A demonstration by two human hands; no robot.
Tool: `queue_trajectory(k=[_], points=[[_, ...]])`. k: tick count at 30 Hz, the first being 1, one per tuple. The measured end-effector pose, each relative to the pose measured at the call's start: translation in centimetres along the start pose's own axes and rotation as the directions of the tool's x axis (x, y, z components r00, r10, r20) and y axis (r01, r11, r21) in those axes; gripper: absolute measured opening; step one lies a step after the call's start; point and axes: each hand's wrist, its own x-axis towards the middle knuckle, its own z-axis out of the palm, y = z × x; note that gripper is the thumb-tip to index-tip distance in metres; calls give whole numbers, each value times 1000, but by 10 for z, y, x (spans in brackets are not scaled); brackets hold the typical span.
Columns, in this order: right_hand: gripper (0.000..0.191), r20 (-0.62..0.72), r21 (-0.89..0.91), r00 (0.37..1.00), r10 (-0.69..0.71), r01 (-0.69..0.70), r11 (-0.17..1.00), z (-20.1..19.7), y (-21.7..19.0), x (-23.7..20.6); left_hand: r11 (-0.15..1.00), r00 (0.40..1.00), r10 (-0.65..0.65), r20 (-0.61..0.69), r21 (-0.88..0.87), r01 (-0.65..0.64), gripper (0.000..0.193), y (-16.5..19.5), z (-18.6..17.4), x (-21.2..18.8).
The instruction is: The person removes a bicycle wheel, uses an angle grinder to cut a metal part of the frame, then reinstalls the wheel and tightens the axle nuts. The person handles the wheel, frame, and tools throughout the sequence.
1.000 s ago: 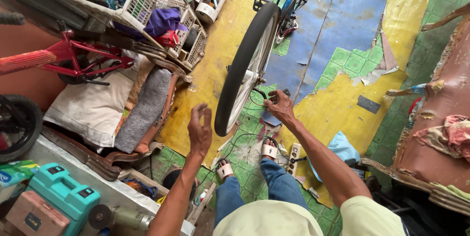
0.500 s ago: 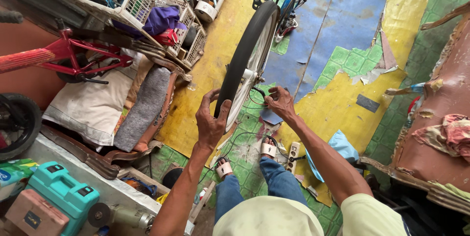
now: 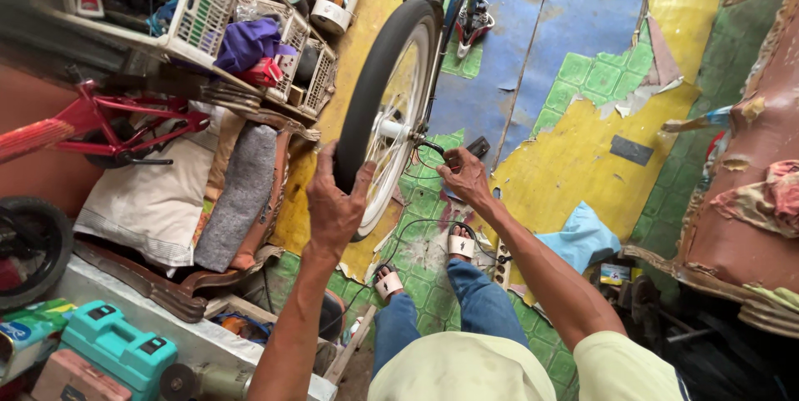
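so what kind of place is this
Most likely a small bicycle repair workshop. The left hand grips the tyre of a bicycle wheel, a red bike frame lies at the side, and a teal tool case sits on a cluttered bench.

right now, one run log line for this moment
left hand: grips bicycle wheel tyre | right hand: at pedal crank | stance: seated, wheel upright

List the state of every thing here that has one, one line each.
Bicycle wheel: upright, tyre on, gripped at its lower rim.
Left hand: closed on the tyre.
Right hand: at the pedal crank beside the hub, fingers curled.
White basket: tilted, full of cloth.
Teal case: shut.
Floor covering: torn, peeling.
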Motion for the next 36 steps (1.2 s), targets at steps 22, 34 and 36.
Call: queue_trajectory(k=[22,34,36], points=[[32,108,387,991,-84,36,922,43,18,31,976,971,-190,-143,-135,171,47,-59,-1,-77],[26,157,507,942,-297,181,843,34,4,18,741,874,72,-481,612,276,64,-88,-5,-113],[33,171,525,930,-326,193,829,29,-6,11,924,893,-159,-422,254,285,50,-95,-17,-124]])
